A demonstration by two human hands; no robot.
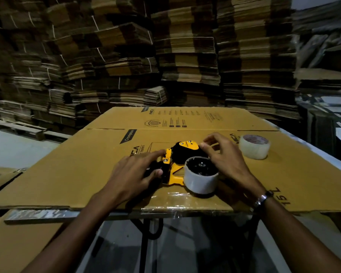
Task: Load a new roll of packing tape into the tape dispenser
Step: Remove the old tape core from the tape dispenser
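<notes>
A yellow-and-black tape dispenser is seen lying on its side on a flattened cardboard carton spread over a table, with a roll of clear packing tape already seated on its hub at the near end. The left hand is laid over the handle end, fingers spread, the index finger stretched toward the yellow bracket, and the tool appears to be pinned flat by it. The right hand is curled over the far side of the roll, its thumb and forefinger brought close together near the yellow head plate; whether a tape end is pinched there cannot be told. A second roll of clear tape stands well apart to the right, untouched. Stacks of flattened cartons fill the background. The roll is judged to be light and rigid on its core, smooth at the sides and sticky only at its free end, so it is best taken by the outer rim. The dispenser looks stiff, and its handle is the safe hold, a cutting blade being likely at the head.
</notes>
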